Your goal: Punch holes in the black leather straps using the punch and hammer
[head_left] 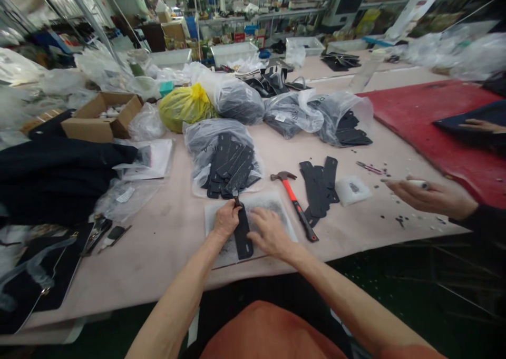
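A dark strap piece (243, 235) with rounded ends lies lengthwise on a whitish, worn board (280, 205) in front of me. My left hand (226, 220) is closed around a small hand punch (236, 197), held near the far end of the strap piece. My right hand (272, 232) rests to the right with fingers spread and holds nothing; its thumb is close to the strap's edge. A claw hammer (294, 205) with a red and black handle lies right of the board. Beyond it is a loose pile of dark strap pieces (319, 186).
An open plastic bag of strap pieces (230, 164) stands behind the board. Other filled bags (237, 102), a yellow bag (185, 107) and a cardboard box (101, 119) sit farther back. At right, a co-worker's hand (430, 196) holds a pen-like object over scattered small parts.
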Demonstrator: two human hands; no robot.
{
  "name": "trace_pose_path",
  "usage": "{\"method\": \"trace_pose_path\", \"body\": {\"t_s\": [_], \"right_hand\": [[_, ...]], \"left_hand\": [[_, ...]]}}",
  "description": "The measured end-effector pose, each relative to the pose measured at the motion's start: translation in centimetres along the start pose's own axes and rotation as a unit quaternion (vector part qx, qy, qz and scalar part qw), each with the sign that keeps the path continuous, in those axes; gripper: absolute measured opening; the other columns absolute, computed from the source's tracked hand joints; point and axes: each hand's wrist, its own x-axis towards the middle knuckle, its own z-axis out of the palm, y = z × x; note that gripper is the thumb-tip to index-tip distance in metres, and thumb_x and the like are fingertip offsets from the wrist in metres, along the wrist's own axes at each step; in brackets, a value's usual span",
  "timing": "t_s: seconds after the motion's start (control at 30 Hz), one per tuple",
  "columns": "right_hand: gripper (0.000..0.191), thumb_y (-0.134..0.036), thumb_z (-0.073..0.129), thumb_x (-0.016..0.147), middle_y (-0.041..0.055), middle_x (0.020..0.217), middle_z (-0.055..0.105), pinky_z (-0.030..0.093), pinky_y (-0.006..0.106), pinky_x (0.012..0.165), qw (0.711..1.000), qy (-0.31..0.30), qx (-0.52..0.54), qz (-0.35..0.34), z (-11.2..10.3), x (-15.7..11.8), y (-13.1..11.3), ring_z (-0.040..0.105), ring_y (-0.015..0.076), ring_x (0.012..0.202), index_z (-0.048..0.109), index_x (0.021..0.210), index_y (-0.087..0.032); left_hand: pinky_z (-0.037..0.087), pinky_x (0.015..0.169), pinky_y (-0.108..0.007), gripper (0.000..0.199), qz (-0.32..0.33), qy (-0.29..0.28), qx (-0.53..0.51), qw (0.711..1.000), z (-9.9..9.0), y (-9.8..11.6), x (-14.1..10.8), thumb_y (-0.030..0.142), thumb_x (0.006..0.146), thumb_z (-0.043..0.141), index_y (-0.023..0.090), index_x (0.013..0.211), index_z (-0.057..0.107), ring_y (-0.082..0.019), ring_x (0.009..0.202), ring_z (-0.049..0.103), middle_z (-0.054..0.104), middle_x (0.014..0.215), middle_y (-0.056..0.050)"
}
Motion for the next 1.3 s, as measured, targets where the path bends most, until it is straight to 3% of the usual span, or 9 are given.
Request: {"method": "trace_pose_path", "body": {"t_s": [0.13, 0.3, 0.47, 0.63, 0.77, 0.9, 1.0, 1.1, 1.3], "right_hand": [[0.073, -0.049, 0.066, 0.076, 0.0149, 0.144, 0.042, 0.016, 0.055, 0.112, 0.998, -0.044, 0.029, -0.044, 3.0, -1.2, -3.0, 0.028, 0.034, 0.136, 0.045, 0.137, -0.016], [0.085, -0.054, 0.069, 0.071, 0.0131, 0.15, 0.035, 0.009, 0.053, 0.115, 0.995, -0.064, 0.045, -0.056, 3.3, -1.7, -1.9, 0.023, 0.0332, 0.14, 0.041, 0.141, -0.015], [0.092, -0.055, 0.07, 0.07, 0.0142, 0.152, 0.032, 0.006, 0.055, 0.115, 0.993, -0.078, 0.038, -0.074, 3.1, -1.7, -1.3, 0.019, 0.0339, 0.141, 0.036, 0.144, -0.014], [0.08, -0.049, 0.067, 0.076, 0.013, 0.151, 0.034, 0.009, 0.054, 0.115, 0.993, -0.076, 0.037, -0.08, 3.2, -2.1, -1.3, 0.02, 0.0317, 0.141, 0.039, 0.143, -0.016], [0.066, -0.046, 0.065, 0.08, 0.0121, 0.145, 0.042, 0.014, 0.052, 0.113, 0.995, -0.05, 0.048, -0.076, 2.9, -2.0, -1.4, 0.027, 0.0308, 0.137, 0.046, 0.137, -0.018], [0.036, -0.029, 0.054, 0.089, 0.0093, 0.12, 0.058, 0.034, 0.04, 0.097, 0.998, -0.008, 0.051, 0.017, 2.7, 1.4, -1.1, 0.048, 0.0237, 0.112, 0.055, 0.124, -0.02], [0.027, -0.023, 0.055, 0.087, 0.008, 0.106, 0.06, 0.036, 0.035, 0.086, 0.996, -0.014, 0.012, 0.084, 2.6, 5.3, -0.4, 0.05, 0.0228, 0.101, 0.061, 0.114, -0.022], [0.021, -0.022, 0.058, 0.085, 0.008, 0.104, 0.059, 0.035, 0.034, 0.081, 0.995, -0.03, -0.016, 0.095, 2.9, 7.9, 0.2, 0.049, 0.023, 0.098, 0.065, 0.105, -0.022], [0.016, -0.02, 0.057, 0.086, 0.0068, 0.103, 0.058, 0.033, 0.034, 0.083, 0.998, 0.032, -0.002, 0.056, 4.3, 7.1, 0.4, 0.047, 0.0224, 0.099, 0.067, 0.099, -0.021]], "left_hand": [[0.047, 0.073, -0.028, 0.014, -0.03, 0.012, -0.037, 0.999, -0.2, 0.0, 0.5, 0.022, 0.088, 0.047, 0.019, 0.089, 0.061, -0.019, 0.08, 0.065, 0.069, 0.083, -0.006], [0.048, 0.067, -0.027, 0.017, -0.127, 0.098, -0.125, 0.979, -0.9, -0.3, 1.5, 0.028, 0.088, 0.048, 0.018, 0.088, 0.06, -0.017, 0.072, 0.063, 0.069, 0.08, -0.004], [0.049, 0.069, -0.028, 0.017, -0.117, 0.077, -0.126, 0.982, -1.7, -0.3, -0.4, 0.03, 0.086, 0.051, 0.017, 0.084, 0.063, -0.018, 0.072, 0.064, 0.069, 0.077, -0.004], [0.052, 0.083, -0.03, 0.021, -0.069, 0.051, -0.151, 0.985, -1.5, 0.3, -2.4, 0.024, 0.087, 0.048, 0.019, 0.095, 0.066, -0.018, 0.091, 0.067, 0.072, 0.095, -0.005], [0.053, 0.082, -0.031, 0.021, -0.083, 0.053, -0.164, 0.982, -1.3, 0.2, -2.4, 0.025, 0.088, 0.048, 0.018, 0.096, 0.066, -0.019, 0.089, 0.068, 0.072, 0.094, -0.006], [0.052, 0.082, -0.032, 0.021, -0.095, 0.053, -0.159, 0.981, -1.2, 0.0, -2.2, 0.025, 0.087, 0.048, 0.017, 0.095, 0.066, -0.02, 0.089, 0.067, 0.072, 0.092, -0.006], [0.051, 0.082, -0.032, 0.021, -0.098, 0.053, -0.145, 0.983, -1.2, -0.2, -2.2, 0.025, 0.086, 0.048, 0.017, 0.095, 0.066, -0.021, 0.089, 0.067, 0.072, 0.09, -0.007], [0.051, 0.081, -0.032, 0.021, -0.1, 0.05, -0.142, 0.984, -1.1, -0.4, -2.4, 0.024, 0.086, 0.049, 0.018, 0.096, 0.066, -0.022, 0.088, 0.067, 0.072, 0.089, -0.007], [0.051, 0.081, -0.031, 0.021, -0.099, 0.045, -0.157, 0.981, -1.0, -0.5, -2.5, 0.024, 0.086, 0.048, 0.018, 0.096, 0.067, -0.021, 0.088, 0.067, 0.072, 0.089, -0.007]]}}
